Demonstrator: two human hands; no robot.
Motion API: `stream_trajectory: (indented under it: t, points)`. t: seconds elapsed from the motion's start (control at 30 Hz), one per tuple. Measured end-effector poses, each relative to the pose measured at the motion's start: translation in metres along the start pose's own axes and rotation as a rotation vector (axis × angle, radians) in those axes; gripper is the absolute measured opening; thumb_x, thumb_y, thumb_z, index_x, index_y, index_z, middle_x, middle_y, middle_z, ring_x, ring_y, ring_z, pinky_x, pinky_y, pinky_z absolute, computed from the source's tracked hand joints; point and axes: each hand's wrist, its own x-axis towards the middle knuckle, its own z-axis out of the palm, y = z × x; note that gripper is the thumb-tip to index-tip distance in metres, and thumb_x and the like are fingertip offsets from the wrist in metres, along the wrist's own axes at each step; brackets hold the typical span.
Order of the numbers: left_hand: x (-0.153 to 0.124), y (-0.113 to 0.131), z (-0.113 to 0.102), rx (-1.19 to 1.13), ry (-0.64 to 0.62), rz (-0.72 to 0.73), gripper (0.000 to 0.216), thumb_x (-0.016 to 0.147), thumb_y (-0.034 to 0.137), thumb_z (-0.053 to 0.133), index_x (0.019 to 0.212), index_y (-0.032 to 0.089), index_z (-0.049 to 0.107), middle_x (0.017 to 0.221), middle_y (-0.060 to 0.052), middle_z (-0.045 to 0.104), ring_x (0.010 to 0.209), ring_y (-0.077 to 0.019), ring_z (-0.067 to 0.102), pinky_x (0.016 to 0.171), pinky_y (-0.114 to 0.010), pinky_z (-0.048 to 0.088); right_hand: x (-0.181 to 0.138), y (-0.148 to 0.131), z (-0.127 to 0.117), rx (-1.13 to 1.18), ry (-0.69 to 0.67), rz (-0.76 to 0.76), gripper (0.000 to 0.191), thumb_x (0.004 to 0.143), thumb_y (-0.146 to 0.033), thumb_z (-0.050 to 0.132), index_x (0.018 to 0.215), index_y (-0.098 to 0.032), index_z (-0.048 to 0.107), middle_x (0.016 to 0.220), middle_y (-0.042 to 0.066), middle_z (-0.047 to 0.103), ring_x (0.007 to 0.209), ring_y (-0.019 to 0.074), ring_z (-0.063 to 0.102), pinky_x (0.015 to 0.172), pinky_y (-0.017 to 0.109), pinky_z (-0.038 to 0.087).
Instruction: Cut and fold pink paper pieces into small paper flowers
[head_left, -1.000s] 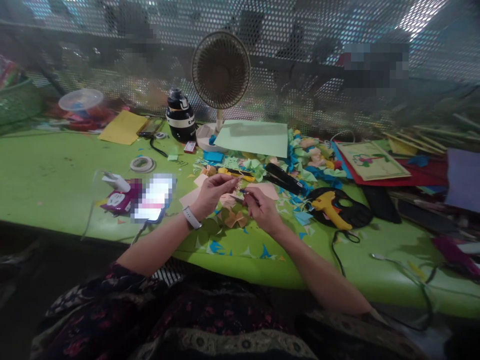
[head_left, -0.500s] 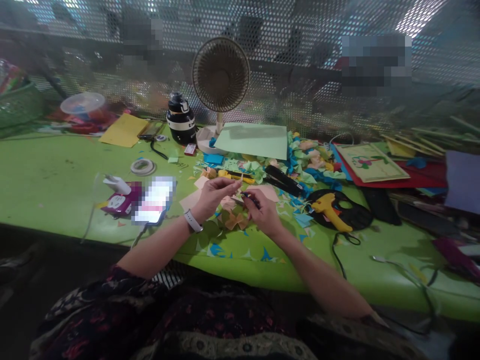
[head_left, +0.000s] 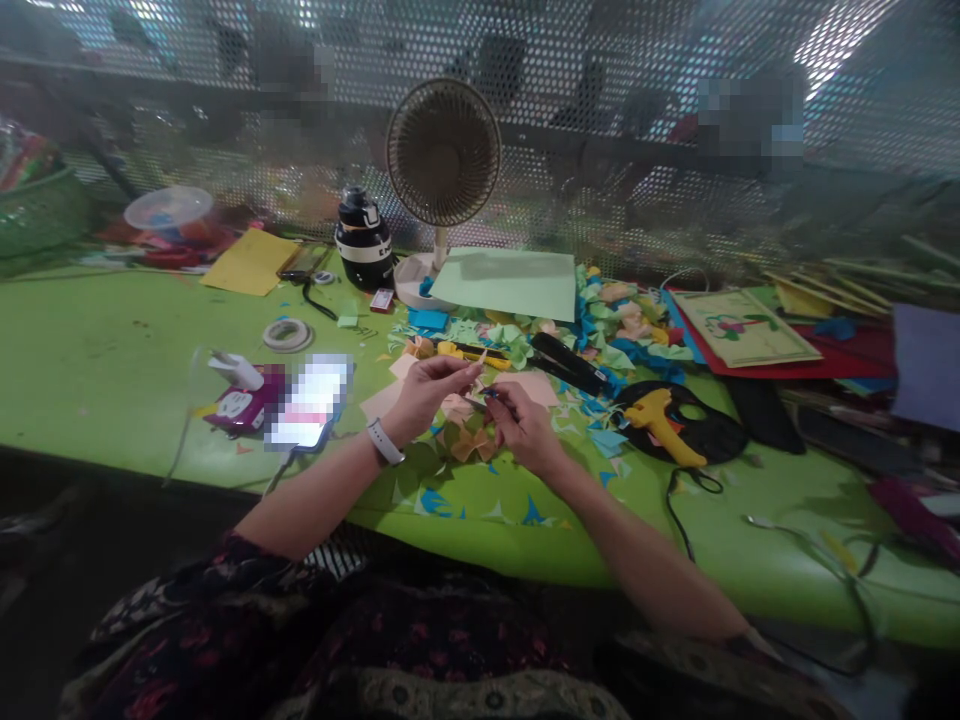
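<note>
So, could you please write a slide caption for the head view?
Left hand pinching a pale piece, right hand holding a small tool, amid paper scraps on a green table.

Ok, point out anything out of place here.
Blue and pale paper scraps lie loose near the front edge of the green table, apart from the larger paper heap farther back, so they look stray.

Pinches a small, pale, paper-like piece (head_left: 482,357), tip toward twelve o'clock. Grips a dark-blue tool (head_left: 491,393), mostly hidden, near its six o'clock.

Open table (head_left: 97,370) leftward, fan (head_left: 443,150) ahead
</note>
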Motion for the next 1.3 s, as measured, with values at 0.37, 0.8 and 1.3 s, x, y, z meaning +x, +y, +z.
stream_trajectory:
  t: [0.37,0.8,1.3]
  points:
    - [0.001,0.006,0.002,-0.09,0.058,-0.013,0.032,0.061,0.042,0.092,0.072,0.017,0.075,0.063,0.001,0.066,0.057,-0.0058,0.055,0.058,-0.02,0.044,-0.001,0.001,0.0,-0.021,0.036,-0.011,0.034,0.093,-0.055,0.056,0.103,-0.022,0.058,0.081,0.002,0.066,0.052,0.0128,0.058,0.052,0.027,0.048]
    - [0.005,0.009,-0.007,0.0,-0.117,-0.066,0.032,0.068,0.043,0.089,0.076,0.016,0.073,0.065,0.001,0.065,0.056,-0.0058,0.054,0.057,-0.02,0.044,0.002,-0.012,-0.016,0.191,0.167,0.088,0.019,0.083,-0.036,0.059,0.097,-0.022,0.057,0.066,-0.005,0.052,0.053,0.0107,0.043,0.051,0.024,0.037]
    - [0.002,0.015,-0.012,0.091,-0.431,-0.233,0.036,0.073,0.049,0.085,0.071,0.015,0.072,0.066,-0.001,0.065,0.055,-0.0072,0.055,0.056,-0.021,0.044,0.005,-0.027,-0.026,0.517,-0.28,0.338,0.032,0.068,-0.044,0.081,0.074,-0.016,0.067,0.048,-0.009,0.041,0.041,0.0033,0.026,0.041,0.02,0.016]
